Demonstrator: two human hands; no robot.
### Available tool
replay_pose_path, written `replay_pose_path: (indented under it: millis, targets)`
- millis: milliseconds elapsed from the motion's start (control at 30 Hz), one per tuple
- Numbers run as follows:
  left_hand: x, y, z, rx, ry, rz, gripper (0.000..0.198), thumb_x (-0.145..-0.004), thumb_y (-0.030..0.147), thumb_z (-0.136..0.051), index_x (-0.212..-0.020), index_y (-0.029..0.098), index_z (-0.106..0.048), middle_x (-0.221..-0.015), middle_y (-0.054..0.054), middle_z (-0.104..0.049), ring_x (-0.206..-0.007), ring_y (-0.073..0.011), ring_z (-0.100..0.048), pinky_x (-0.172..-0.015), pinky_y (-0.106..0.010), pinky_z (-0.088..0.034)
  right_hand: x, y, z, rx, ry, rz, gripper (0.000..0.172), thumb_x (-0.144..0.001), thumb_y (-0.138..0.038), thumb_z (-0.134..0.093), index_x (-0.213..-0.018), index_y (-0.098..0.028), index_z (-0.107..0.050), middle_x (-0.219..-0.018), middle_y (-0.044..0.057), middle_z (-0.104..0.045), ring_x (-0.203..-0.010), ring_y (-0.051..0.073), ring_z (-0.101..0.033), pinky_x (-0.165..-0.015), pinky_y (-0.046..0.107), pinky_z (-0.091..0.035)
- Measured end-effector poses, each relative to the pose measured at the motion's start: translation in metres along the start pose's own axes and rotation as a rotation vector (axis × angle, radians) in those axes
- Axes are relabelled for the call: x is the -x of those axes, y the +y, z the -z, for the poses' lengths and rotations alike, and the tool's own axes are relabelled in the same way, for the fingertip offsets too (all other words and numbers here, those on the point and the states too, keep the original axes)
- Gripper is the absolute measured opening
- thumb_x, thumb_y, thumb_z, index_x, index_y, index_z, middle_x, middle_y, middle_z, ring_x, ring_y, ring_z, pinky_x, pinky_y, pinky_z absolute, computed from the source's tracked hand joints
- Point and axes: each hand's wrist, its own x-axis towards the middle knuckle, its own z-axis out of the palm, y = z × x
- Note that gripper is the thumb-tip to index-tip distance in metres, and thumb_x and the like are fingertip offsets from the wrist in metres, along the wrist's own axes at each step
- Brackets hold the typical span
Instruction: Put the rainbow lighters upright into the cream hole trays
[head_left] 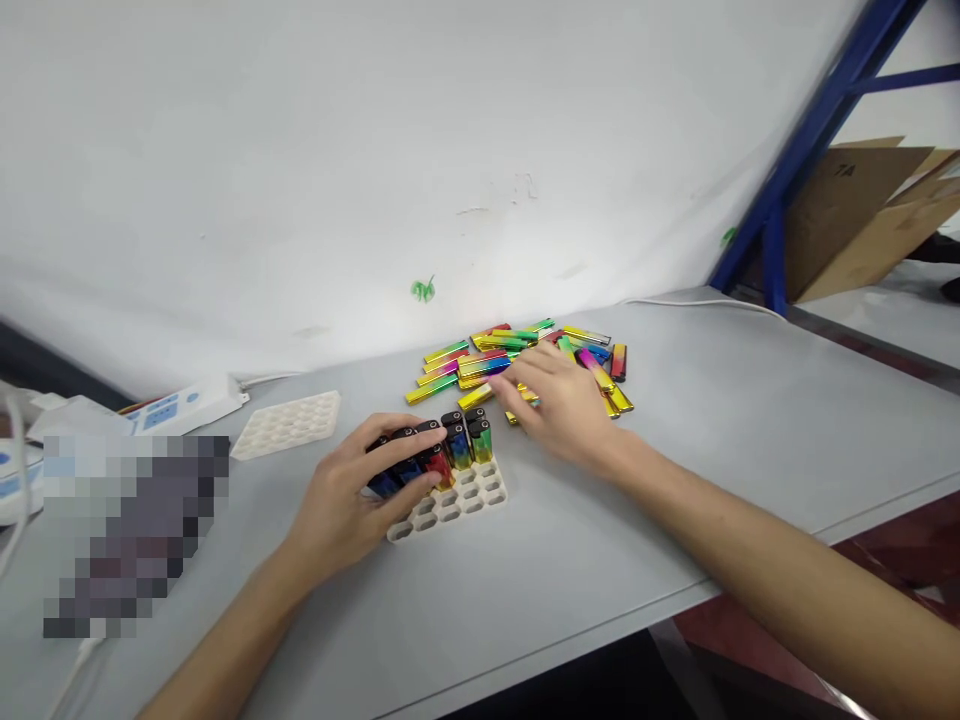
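Note:
A white honeycomb tray point(465, 500) lies on the grey table point(735, 430), with several upright black-capped rainbow lighters point(463, 438) standing in its far cells. My left hand point(360, 490) curls around the lighters at the tray's left side, fingers closed on them. My right hand point(559, 400) is blurred by motion and lies palm down over the near edge of a loose pile of rainbow lighters point(480, 362) against the wall. Its fingers point left and cover some of the pile.
A second, unfilled white tray point(289, 425) lies to the left. Further left are a white device with blue buttons point(184, 405) and a pixelated patch. A blue shelf post point(795, 170) and cardboard boxes point(862, 215) stand at the right. The table's front edge runs close below my arms.

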Motion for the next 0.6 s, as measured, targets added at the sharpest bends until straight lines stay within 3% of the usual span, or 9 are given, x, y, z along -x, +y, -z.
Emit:
replay_pose_path:
  millis: [100, 233, 367, 467, 600]
  targets:
    - [-0.001, 0.001, 0.0, 0.005, 0.017, -0.001, 0.028, -0.096, 0.038, -0.066, -0.123, 0.036, -0.072, -0.122, -0.003, -0.069, -0.106, -0.0212, -0.07, -0.09, -0.034, -0.06, -0.004, 0.027, -0.004, 0.087, -0.052, -0.112, 0.03, -0.104, -0.031, -0.047, -0.093, -0.019, -0.072, -0.099, 0.009, -0.074, -0.101, 0.026, -0.058, -0.083, 0.037, -0.047]
    - [0.0, 0.002, 0.0, -0.006, 0.036, 0.0, 0.026, -0.096, 0.038, -0.066, -0.121, 0.035, -0.074, -0.12, -0.003, -0.07, -0.103, -0.0212, -0.071, -0.086, -0.033, -0.06, -0.006, 0.053, -0.01, 0.178, -0.225, -0.192, 0.034, -0.104, -0.023, -0.041, -0.119, -0.013, -0.07, -0.13, 0.014, -0.07, -0.121, 0.029, -0.057, -0.104, 0.043, -0.044]
    - [0.001, 0.002, 0.0, 0.008, 0.046, -0.017, 0.026, -0.096, 0.036, -0.066, -0.121, 0.034, -0.073, -0.119, -0.003, -0.07, -0.104, -0.0205, -0.071, -0.087, -0.033, -0.06, -0.005, 0.059, -0.011, 0.237, -0.34, -0.285, 0.033, -0.103, -0.024, -0.042, -0.112, -0.015, -0.072, -0.125, 0.014, -0.07, -0.116, 0.031, -0.06, -0.1, 0.044, -0.046]
    - [0.001, 0.002, -0.001, 0.019, 0.051, -0.022, 0.027, -0.095, 0.032, -0.067, -0.122, 0.034, -0.073, -0.12, -0.003, -0.07, -0.105, -0.0195, -0.07, -0.088, -0.031, -0.06, -0.008, 0.061, -0.012, 0.285, -0.295, -0.299, 0.034, -0.103, -0.024, -0.04, -0.107, -0.014, -0.073, -0.116, 0.015, -0.071, -0.111, 0.031, -0.06, -0.098, 0.044, -0.046]
    - [0.001, 0.003, -0.001, 0.025, 0.064, -0.053, 0.027, -0.095, 0.027, -0.068, -0.122, 0.032, -0.072, -0.118, -0.002, -0.07, -0.103, -0.0174, -0.07, -0.087, -0.029, -0.059, -0.029, 0.073, -0.018, 0.358, -0.267, -0.284, 0.036, -0.103, -0.027, -0.042, -0.119, -0.013, -0.071, -0.119, 0.017, -0.069, -0.113, 0.034, -0.057, -0.098, 0.046, -0.046]
